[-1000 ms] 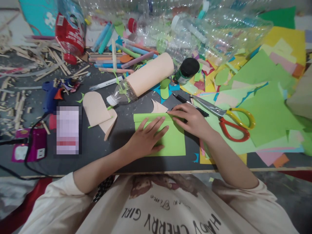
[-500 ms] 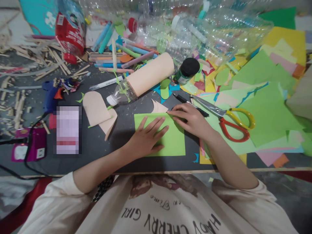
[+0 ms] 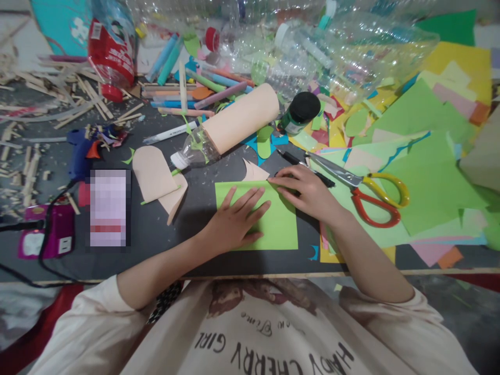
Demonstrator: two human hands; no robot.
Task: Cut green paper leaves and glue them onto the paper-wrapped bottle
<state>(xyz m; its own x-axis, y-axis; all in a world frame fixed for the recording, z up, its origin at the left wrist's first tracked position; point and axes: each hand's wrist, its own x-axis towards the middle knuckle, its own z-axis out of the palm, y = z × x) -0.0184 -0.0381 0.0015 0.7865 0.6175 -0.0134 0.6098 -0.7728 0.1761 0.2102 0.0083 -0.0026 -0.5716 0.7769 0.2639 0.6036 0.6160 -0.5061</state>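
Pressing flat: L hand [image 3: 234,221] lies open, palm down, fingers spread on the green sheet [image 3: 279,226]. R hand [image 3: 308,192] is half-curled, tips on the sheet's far edge, grasping nothing. Risk, imo: if the L palm slips on the table [image 3: 195,208], the sheet skews under the R tips & creases crooked. Scissors [image 3: 367,190] just right of the R hand could get knocked. Sheet: bright green, squarish, flat, clean-cut, under both hands, pen [image 3: 289,157] just beyond the R fingers.

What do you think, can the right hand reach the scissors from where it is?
Probably yes. The right hand presses the green paper, and the scissors lie uncovered just to its right on the paper pile, with nothing tall between them.
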